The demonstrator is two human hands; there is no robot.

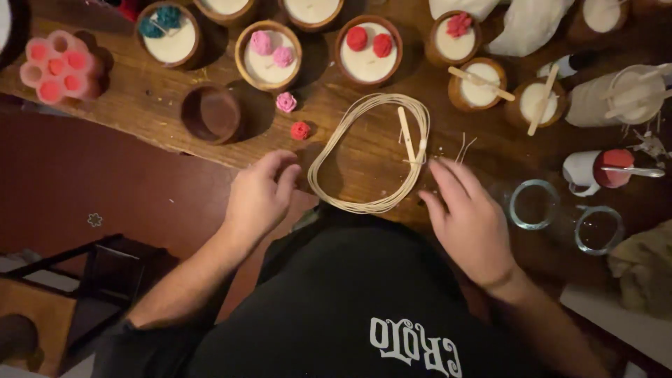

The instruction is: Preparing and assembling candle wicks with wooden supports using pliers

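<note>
Pale, thin wick cord lies looped in a flat oval coil (pixel 369 150) on the rough wooden table (pixel 140 105), between the left hand (pixel 260 196), fingers loosely curled at its edge, and the right hand (pixel 467 217), fingers spread flat.

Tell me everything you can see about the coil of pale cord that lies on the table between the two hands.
The coil of pale cord is thin, cream-coloured string wound in several loose loops, forming an uneven oval. It lies flat on the wooden table near its front edge. A flat wooden stick rests inside it, by the right side. The right hand reaches its right edge; the left hand lies just left of it.
</note>
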